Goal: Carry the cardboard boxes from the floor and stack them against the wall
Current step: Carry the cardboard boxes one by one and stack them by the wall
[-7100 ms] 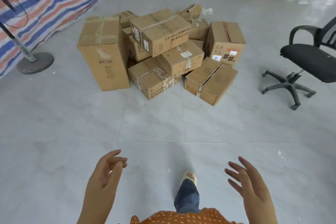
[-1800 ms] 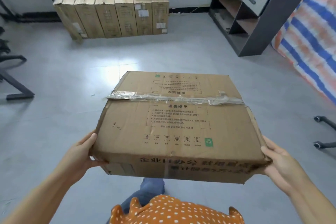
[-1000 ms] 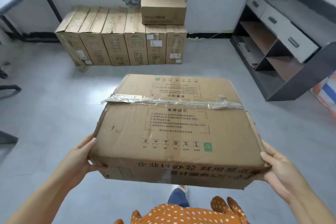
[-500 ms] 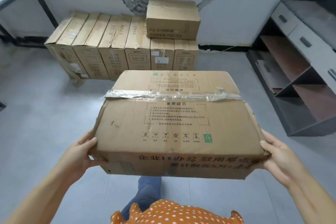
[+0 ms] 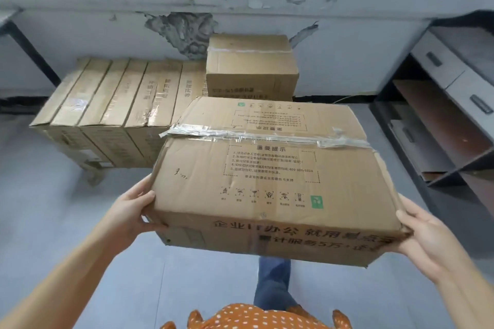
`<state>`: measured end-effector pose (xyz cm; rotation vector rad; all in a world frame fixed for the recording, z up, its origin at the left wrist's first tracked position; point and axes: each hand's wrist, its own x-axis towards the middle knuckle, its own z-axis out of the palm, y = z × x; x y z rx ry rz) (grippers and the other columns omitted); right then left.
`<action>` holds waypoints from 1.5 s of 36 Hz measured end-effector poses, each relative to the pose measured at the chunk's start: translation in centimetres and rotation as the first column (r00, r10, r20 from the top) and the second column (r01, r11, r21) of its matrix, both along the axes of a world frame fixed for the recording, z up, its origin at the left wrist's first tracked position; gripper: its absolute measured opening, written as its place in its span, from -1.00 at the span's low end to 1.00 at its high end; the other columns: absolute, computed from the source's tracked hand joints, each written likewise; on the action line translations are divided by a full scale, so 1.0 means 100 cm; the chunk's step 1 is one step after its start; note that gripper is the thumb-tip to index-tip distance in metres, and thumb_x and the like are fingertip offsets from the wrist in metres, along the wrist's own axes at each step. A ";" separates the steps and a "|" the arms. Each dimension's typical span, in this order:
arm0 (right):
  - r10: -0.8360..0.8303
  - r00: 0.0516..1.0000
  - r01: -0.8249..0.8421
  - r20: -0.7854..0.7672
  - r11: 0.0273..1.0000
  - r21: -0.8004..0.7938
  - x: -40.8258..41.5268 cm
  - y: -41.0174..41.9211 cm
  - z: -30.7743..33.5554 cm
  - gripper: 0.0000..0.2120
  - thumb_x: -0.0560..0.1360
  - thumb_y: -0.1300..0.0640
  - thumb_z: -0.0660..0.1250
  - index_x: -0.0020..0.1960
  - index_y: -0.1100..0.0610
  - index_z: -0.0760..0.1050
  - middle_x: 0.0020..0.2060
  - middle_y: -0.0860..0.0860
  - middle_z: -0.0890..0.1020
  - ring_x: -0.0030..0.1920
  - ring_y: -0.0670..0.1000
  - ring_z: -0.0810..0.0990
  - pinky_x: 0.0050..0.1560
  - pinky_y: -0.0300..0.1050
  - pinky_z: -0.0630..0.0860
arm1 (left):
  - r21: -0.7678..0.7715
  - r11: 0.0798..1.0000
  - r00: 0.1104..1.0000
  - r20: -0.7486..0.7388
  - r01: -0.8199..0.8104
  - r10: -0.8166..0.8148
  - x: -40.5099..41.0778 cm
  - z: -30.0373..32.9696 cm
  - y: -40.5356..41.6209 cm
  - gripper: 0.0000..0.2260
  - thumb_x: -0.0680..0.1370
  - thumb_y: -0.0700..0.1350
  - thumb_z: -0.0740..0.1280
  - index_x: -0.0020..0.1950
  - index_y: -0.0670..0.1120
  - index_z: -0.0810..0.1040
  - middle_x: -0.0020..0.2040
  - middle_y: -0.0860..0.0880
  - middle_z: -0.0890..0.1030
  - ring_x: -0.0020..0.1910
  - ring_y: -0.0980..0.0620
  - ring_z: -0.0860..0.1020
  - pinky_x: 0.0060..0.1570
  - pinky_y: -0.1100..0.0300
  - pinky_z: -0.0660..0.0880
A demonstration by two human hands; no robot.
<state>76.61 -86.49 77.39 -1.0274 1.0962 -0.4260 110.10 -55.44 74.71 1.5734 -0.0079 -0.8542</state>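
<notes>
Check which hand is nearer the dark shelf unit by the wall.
Right. The right hand grips the carried box's right corner, on the dark shelf unit's side. The left hand grips the opposite corner, farther away.

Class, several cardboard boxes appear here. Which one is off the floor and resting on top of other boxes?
The small box by the wall, sitting on the right end of the row of upright boxes. The carried box is held by both hands instead.

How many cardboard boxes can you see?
8: one carried box held between the left hand and right hand; six in a row of upright boxes along the wall; one top box on the row's right end. Others may be hidden behind.
</notes>
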 end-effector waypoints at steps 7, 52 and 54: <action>0.089 0.996 -0.087 0.016 0.993 -0.073 0.102 -0.130 0.004 -0.58 0.65 0.31 -0.03 0.15 -0.06 0.50 -0.15 -0.06 0.72 -0.26 -0.01 0.69 -0.38 0.13 0.57 | -0.038 0.997 0.998 0.006 -0.061 0.061 0.081 -0.003 -0.109 -0.59 0.65 -0.26 0.08 0.29 0.19 0.45 0.14 0.12 0.57 -0.01 0.01 0.50 -0.27 -0.08 0.62; 0.048 0.998 -0.047 0.026 0.998 -0.040 0.597 -0.552 -0.057 -0.56 0.62 0.35 -0.02 0.30 0.01 0.47 0.11 -0.05 0.65 0.14 0.07 0.59 -0.12 0.27 0.56 | 0.028 0.980 0.980 0.038 -0.195 0.193 0.537 -0.043 -0.527 -0.55 0.60 -0.28 0.07 0.37 0.14 0.43 0.14 0.10 0.54 0.08 0.02 0.47 -0.27 -0.07 0.61; 0.032 0.999 -0.032 0.008 0.999 -0.023 0.595 -0.551 -0.071 -0.56 0.62 0.35 0.01 0.39 0.06 0.42 0.21 0.02 0.60 0.21 0.11 0.55 -0.08 0.27 0.56 | 0.049 0.977 0.977 0.041 -0.210 0.208 0.535 -0.047 -0.532 -0.54 0.60 -0.28 0.07 0.35 0.17 0.43 0.09 0.17 0.55 0.10 0.03 0.46 -0.25 -0.08 0.61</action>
